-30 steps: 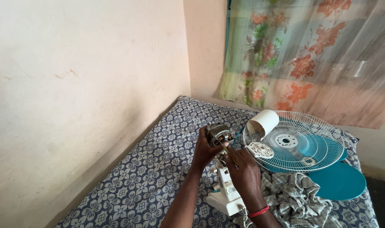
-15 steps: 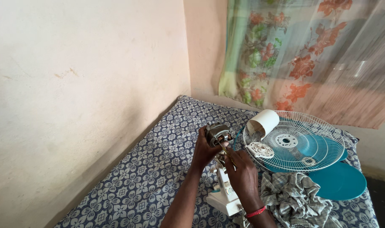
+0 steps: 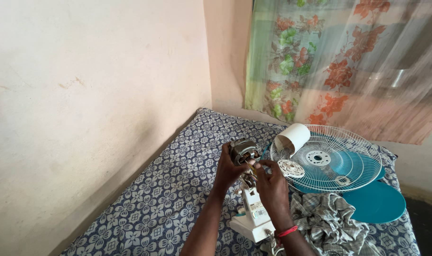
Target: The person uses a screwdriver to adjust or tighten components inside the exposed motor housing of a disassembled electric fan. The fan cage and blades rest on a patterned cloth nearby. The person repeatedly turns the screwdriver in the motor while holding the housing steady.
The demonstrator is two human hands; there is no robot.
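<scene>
Left hand gripping bare fan motor atop white stand; right hand pinching at motor's side; wire guard nearby.

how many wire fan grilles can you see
1. The white wire grille lies flat on the patterned sheet to the right of the hands, over teal fan blades. A second grille may lie hidden beneath it; I cannot tell.

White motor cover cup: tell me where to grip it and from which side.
Judging by its pose, grip the white motor cover cup across its round side wall, coming from above. It lies tilted on the wire fan guard, mouth facing down-left, so the wall is exposed. Both hands are at the fan motor.
</scene>
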